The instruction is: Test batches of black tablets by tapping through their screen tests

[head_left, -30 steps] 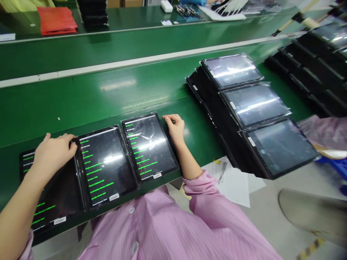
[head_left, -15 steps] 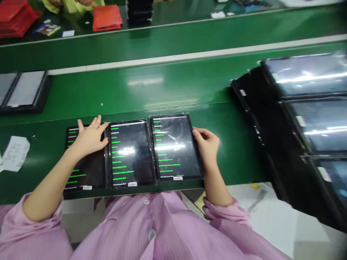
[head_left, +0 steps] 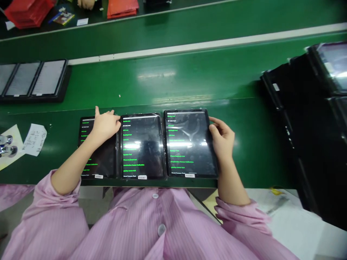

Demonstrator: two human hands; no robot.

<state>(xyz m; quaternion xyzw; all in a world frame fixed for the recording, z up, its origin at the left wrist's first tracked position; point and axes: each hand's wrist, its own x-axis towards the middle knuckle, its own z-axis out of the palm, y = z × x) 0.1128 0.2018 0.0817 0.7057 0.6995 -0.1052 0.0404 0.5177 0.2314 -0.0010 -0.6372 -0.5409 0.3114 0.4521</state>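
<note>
Three tablets lie side by side along the front of the green bench, each lit with a green-lettered list on a dark screen. Over the upper part of the left tablet (head_left: 101, 159) is my left hand (head_left: 104, 126), one finger stretched out and the others partly bent, its fingertips near the top corner of the middle tablet (head_left: 143, 148). It holds nothing that I can see. My right hand (head_left: 223, 139) is closed on the right edge of the right tablet (head_left: 191, 141), the thumb at the rim and some fingertips hidden.
At the right stands a tall stack of black trays (head_left: 298, 90) with tablets on top. A black tray of tablets (head_left: 61, 92) sits at the far left. Handwritten paper (head_left: 35, 139) lies on the left. Across the bench are red packets (head_left: 28, 12) and another person's hand (head_left: 86, 3).
The view has shifted, so the bench items appear further right or left of before. My left hand's spread fingers have drawn in partly. My right hand stays at the right tablet's edge.
</note>
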